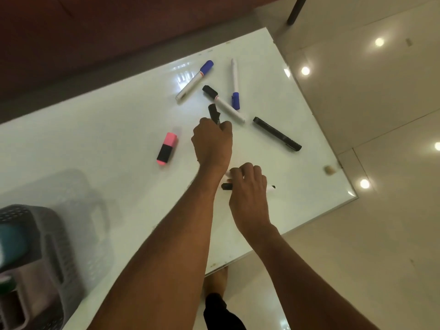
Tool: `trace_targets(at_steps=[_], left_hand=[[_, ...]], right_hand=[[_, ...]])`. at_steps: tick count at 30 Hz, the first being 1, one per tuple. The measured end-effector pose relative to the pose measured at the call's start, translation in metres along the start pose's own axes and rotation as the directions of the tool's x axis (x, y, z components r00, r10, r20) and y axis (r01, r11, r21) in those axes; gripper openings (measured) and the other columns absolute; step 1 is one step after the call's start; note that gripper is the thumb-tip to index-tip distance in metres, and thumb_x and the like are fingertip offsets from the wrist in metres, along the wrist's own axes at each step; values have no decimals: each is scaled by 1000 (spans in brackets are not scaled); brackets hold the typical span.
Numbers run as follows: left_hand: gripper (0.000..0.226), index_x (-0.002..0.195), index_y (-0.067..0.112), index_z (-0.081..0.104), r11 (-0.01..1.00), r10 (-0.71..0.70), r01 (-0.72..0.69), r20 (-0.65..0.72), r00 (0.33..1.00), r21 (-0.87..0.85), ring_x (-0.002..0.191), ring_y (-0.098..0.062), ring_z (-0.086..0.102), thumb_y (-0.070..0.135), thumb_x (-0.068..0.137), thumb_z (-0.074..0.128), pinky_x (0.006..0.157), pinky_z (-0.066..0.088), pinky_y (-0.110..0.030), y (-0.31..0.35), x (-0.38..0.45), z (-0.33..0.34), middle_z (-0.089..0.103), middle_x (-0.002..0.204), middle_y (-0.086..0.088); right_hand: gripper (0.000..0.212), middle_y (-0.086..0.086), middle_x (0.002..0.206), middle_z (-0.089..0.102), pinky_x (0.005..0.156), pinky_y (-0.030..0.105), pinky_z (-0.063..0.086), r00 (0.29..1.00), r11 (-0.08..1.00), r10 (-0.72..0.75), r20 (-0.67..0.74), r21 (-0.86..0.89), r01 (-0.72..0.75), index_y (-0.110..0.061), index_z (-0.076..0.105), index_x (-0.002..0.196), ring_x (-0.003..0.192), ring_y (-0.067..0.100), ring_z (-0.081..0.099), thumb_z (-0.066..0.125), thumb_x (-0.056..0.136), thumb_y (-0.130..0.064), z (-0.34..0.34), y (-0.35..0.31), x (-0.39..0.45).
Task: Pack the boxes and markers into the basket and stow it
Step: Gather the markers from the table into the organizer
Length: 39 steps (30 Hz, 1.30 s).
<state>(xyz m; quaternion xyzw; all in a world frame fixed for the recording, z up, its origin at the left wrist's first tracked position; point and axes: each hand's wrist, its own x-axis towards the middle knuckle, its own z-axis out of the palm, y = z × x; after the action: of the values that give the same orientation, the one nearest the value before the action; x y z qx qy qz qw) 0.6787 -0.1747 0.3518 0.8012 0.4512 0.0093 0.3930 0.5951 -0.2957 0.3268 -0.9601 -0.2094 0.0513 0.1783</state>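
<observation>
Both hands worked over the white tabletop (119, 139). The left hand (212, 145) was closed, its fingers pinching a black marker (214, 113) whose cap end stuck up past the knuckles. The right hand (248, 184) lay lower and to the right, its fingers curled down around a white marker (227, 186); the marker's black cap showed left of the hand and its other end just past it on the right.

5 more pens lay loose on the tabletop. A pink highlighter (167, 148) sat left of the left hand. Beyond the hands lay a blue-capped marker (195, 79), a slim blue-capped pen (235, 84), a black-capped white marker (223, 104) and, to the right, an all-black marker (277, 133).

The grey basket (38, 258) stood at the lower left on the tabletop, well apart from the pens, with a teal box (12, 241) inside it.
</observation>
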Motion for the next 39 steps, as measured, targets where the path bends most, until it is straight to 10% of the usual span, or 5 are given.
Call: trace_targets(at_steps=[4, 8, 17, 29, 39], left_hand=[[22, 105, 4, 54, 998, 58, -61, -74, 996, -35, 81, -25, 58, 22, 104, 42, 66, 37, -30, -17, -7, -15, 65, 95, -10], [21, 113, 5, 58, 988, 86, -100, -114, 990, -122, 82, -15, 59, 20, 106, 45, 71, 45, -21, -40, -24, -42, 63, 95, -2], [20, 87, 28, 53, 859, 154, -209, -154, 976, -467, 67, -22, 61, 34, 106, 49, 62, 50, -31, -96, -80, -148, 62, 76, -6], [42, 148, 24, 42, 728, 110, -365, -427, 898, -581, 104, -1, 70, 15, 107, 50, 99, 52, -17, -214, -133, -338, 73, 103, 8], [16, 122, 12, 52, 634, -105, -359, -536, 837, -685, 93, -14, 68, 16, 107, 49, 89, 57, -34, -329, -172, -386, 69, 93, 16]], right_hand=[[8, 5, 94, 60, 66, 29, 45, 975, 960, 202, -89, 217, -179, -10, 63, 98, 73, 15, 52, 69, 94, -7, -18, -7, 14], [5, -4, 83, 64, 63, 26, 57, 893, 678, 449, 45, 634, -373, -16, 53, 102, 69, 15, 64, 57, 104, -15, -43, -28, 23], [23, 5, 75, 52, 64, 40, 49, 886, 506, 426, 183, 764, -401, -22, 48, 86, 65, 20, 50, 51, 102, -38, -47, -137, 1], [11, 23, 84, 62, 71, 23, 55, 990, 339, 129, -63, 941, 16, -5, 53, 116, 74, 35, 63, 47, 107, -9, -51, -345, -95], [9, 14, 81, 54, 78, 25, 56, 967, 268, 227, -116, 962, 53, -11, 45, 107, 70, 19, 57, 48, 106, -3, 3, -408, -176]])
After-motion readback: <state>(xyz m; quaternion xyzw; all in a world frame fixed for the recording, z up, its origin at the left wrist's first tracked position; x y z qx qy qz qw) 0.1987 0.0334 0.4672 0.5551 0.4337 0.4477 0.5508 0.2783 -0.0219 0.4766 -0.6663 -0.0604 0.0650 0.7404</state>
